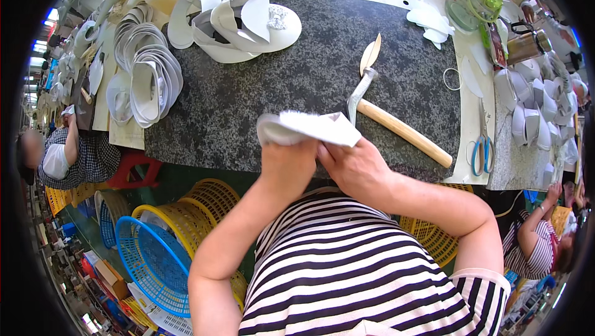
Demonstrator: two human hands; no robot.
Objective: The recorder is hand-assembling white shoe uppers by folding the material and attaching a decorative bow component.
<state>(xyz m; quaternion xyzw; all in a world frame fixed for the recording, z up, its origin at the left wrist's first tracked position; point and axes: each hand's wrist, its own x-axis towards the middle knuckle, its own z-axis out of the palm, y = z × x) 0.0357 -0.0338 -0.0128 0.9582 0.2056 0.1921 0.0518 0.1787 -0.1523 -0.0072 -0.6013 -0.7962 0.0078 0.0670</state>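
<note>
A white shoe upper (310, 128) is between my two hands, close to the near edge of the dark speckled board. My left hand (288, 165) grips its left part with fingers curled, mostly hidden by the piece. Pinching the right end is my right hand (359, 165), its thumb side turned toward the left hand. Just beyond the right hand lies a hammer (406, 133) with a wooden handle and grey metal head. Next to its head is a pale brown, leaf-shaped piece (370, 56). Several finished-looking white uppers (248, 26) lie at the back left, one with a glittery ornament.
A nested stack of white uppers (152, 82) stands on the left. White flat pieces (431, 23) lie at the back right, and blue-handled scissors (482, 150) at the right edge. Blue (145, 261) and yellow baskets (214, 196) stand below left. Other people work at both sides.
</note>
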